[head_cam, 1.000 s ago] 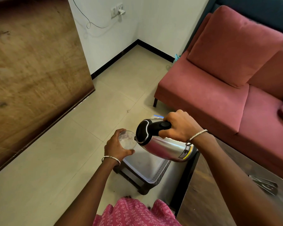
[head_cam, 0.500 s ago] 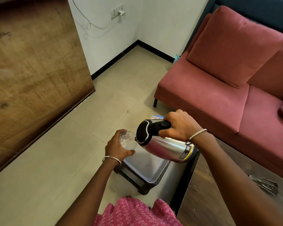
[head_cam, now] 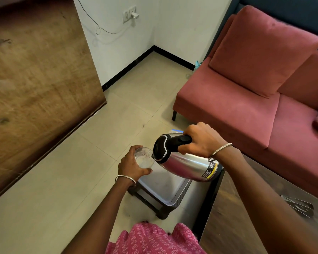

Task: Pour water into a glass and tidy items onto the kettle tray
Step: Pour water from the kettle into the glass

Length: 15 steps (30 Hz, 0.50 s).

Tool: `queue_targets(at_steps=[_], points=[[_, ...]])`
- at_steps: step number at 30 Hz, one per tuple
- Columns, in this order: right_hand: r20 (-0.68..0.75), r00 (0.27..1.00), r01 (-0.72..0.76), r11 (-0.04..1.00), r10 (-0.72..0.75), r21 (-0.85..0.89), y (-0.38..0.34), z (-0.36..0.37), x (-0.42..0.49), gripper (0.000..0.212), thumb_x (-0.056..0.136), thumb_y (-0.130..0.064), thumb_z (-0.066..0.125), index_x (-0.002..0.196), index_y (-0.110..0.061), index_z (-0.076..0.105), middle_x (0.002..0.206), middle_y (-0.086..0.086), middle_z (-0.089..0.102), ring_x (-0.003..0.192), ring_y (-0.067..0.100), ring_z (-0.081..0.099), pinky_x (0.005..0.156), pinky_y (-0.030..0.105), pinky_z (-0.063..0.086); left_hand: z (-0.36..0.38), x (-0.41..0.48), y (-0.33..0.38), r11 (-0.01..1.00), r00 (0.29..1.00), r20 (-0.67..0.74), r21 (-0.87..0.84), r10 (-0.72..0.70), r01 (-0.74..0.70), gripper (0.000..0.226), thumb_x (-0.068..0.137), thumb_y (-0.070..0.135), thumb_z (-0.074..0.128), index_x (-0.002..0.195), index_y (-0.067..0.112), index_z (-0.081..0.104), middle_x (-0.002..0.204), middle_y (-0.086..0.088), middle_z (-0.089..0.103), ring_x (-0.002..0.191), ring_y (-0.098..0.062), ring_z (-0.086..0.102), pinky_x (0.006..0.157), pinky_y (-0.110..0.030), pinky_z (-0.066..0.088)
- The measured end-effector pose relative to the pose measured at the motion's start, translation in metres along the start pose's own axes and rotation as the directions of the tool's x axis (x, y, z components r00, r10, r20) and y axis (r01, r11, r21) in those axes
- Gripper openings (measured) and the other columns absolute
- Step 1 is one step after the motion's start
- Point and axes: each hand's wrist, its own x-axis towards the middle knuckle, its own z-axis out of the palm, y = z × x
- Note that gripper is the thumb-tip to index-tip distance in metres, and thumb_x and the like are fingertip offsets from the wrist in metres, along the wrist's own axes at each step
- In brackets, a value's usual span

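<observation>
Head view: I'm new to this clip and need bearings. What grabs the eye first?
At centre, the right hand grips a steel kettle tipped far over, its spout at a glass held by the left hand. Both hang above a metal tray on a low stool. A red sofa fills the right side.

A metal tray (head_cam: 162, 185) on a dark stool (head_cam: 161, 213) (tiled floor (head_cam: 62, 180) beneath)

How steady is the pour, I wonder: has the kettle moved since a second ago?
No. The kettle holds the same spot above the tray, spout at the glass.
</observation>
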Motion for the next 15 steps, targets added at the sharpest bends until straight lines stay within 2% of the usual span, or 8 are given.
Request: queue_targets(at_steps=[3,6,11,15], points=[[0.0,1.0,-0.005,1.0,0.005,0.003,0.0011,0.0007,-0.001,0.04,0.063,-0.05,0.067,0.066,-0.011,0.064,0.051,0.001,0.047,0.049,0.025,0.046,0.044,0.023,0.027,0.0012,0.0001,-0.0001,1.0,1.0,-0.002,-0.008,0.001,-0.001,0.093,0.041,0.032,0.093,0.122,0.032,0.047,0.117,0.008,0.062,0.1,-0.021,0.06,0.081,-0.032,0.053],[-0.003,1.0,-0.005,1.0,0.005,0.015,0.0017,0.0014,-0.0032,0.041,0.058,-0.054,0.059,0.061,-0.013,0.058,0.05,0.0,0.045,0.046,0.023,0.043,0.043,0.023,0.025,0.0021,0.0003,-0.0001,1.0,1.0,0.003,-0.007,0.004,-0.004,0.093,0.042,0.031,0.093,0.122,0.032,0.047,0.117,0.008,0.062,0.1,-0.021,0.06,0.082,-0.032,0.052],[-0.006,1.0,-0.015,1.0,0.015,0.001,0.0024,0.0038,-0.0031,0.038,0.066,-0.047,0.071,0.066,-0.01,0.062,0.053,0.003,0.048,0.05,0.027,0.048,0.044,0.023,0.027,0.004,0.0001,-0.0003,1.0,1.0,0.011,-0.001,0.0,0.0,0.093,0.042,0.032,0.093,0.122,0.032,0.046,0.117,0.007,0.062,0.101,-0.021,0.06,0.082,-0.032,0.053],[0.0,1.0,-0.013,1.0,0.013,0.004,0.0017,0.0042,-0.0043,0.036,0.067,-0.045,0.072,0.064,-0.011,0.061,0.051,0.002,0.045,0.049,0.026,0.045,0.044,0.023,0.026,0.0046,-0.0011,-0.0016,1.0,1.0,0.012,0.0,0.009,-0.009,0.093,0.042,0.032,0.093,0.122,0.031,0.047,0.118,0.008,0.062,0.101,-0.021,0.06,0.082,-0.032,0.053]])
